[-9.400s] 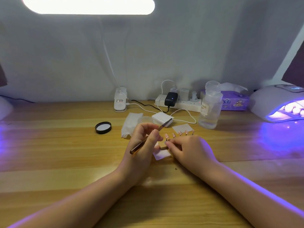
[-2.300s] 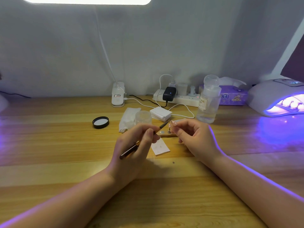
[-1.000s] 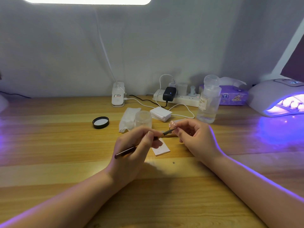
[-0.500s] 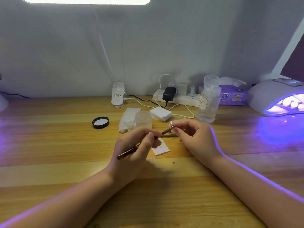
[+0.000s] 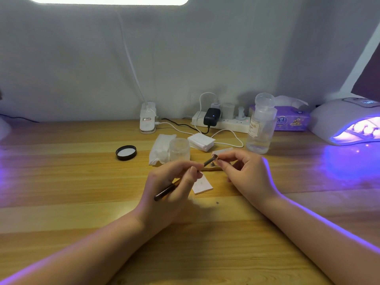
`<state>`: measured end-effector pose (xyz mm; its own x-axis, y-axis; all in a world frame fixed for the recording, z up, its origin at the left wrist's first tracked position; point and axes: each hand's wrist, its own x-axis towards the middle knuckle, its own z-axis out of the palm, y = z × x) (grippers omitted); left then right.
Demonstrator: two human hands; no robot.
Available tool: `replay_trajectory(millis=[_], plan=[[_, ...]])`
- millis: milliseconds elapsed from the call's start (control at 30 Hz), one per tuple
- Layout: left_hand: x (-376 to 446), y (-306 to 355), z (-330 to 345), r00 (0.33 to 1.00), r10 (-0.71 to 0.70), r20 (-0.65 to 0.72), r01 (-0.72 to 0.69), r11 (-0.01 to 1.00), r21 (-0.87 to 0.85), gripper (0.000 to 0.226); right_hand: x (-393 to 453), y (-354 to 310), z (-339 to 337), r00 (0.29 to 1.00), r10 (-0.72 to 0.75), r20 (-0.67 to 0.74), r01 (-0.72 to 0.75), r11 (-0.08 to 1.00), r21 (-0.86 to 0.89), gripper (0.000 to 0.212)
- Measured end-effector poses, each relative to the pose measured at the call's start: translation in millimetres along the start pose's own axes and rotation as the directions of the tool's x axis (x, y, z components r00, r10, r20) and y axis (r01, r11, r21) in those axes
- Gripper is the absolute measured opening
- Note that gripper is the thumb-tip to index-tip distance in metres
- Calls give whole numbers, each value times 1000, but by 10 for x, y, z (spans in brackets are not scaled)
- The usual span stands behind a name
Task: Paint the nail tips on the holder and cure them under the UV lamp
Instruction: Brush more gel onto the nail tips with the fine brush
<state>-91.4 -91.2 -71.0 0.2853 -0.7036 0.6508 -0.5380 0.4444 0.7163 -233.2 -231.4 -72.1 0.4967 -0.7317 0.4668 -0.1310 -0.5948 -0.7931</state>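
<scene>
My left hand (image 5: 170, 186) grips a dark thin brush (image 5: 164, 192) like a pen, its tip reaching up to a small nail tip (image 5: 215, 156). My right hand (image 5: 244, 173) pinches that nail tip by its peg between thumb and forefinger, just above the table. The wooden holder strip (image 5: 211, 169) lies on the table under and between my hands, mostly hidden. At the far right stands the white UV lamp (image 5: 347, 120), lit purple inside, with several nail tips showing in its opening.
A clear jar (image 5: 179, 149) and its black lid (image 5: 126, 152) sit behind my left hand, beside a folded wipe (image 5: 159, 150). A clear pump bottle (image 5: 261, 126), power strip (image 5: 222, 121), tissue pack (image 5: 292, 120) and white pads (image 5: 202, 185) stand around.
Over the last seconds my right hand lifted one nail tip off the holder. The brush tip has stayed at that nail tip, shifting slightly.
</scene>
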Motion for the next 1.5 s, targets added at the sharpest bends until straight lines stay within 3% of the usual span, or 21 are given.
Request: replay_trajectory(millis=[333,567,767,1100,1300,1500], plan=[[9,-28,-3,999,18,-39,-17,1000,20,23,7,30,2,999,-37,-3,37,998,-43,14],[-5,-12,-14,999,-25,43,26,1000,-12,20,5,12,-2,999,-43,-4,42,998,-45,15],[10,-15,5,999,-24,-40,23,1000,-18,24,2,2,-1,999,-38,-5,38,998,-51,13],[1,7,-9,999,-44,16,44,999,-9,24,-2,-12,3,998,-61,-2,60,994,-95,16],[12,-25,7,998,-37,-52,35,998,-46,28,-2,-5,11,998,-57,-15,56,996,-64,14],[19,-30,-6,996,-91,0,91,993,-73,27,2,3,9,998,-61,-2,60,996,-69,14]])
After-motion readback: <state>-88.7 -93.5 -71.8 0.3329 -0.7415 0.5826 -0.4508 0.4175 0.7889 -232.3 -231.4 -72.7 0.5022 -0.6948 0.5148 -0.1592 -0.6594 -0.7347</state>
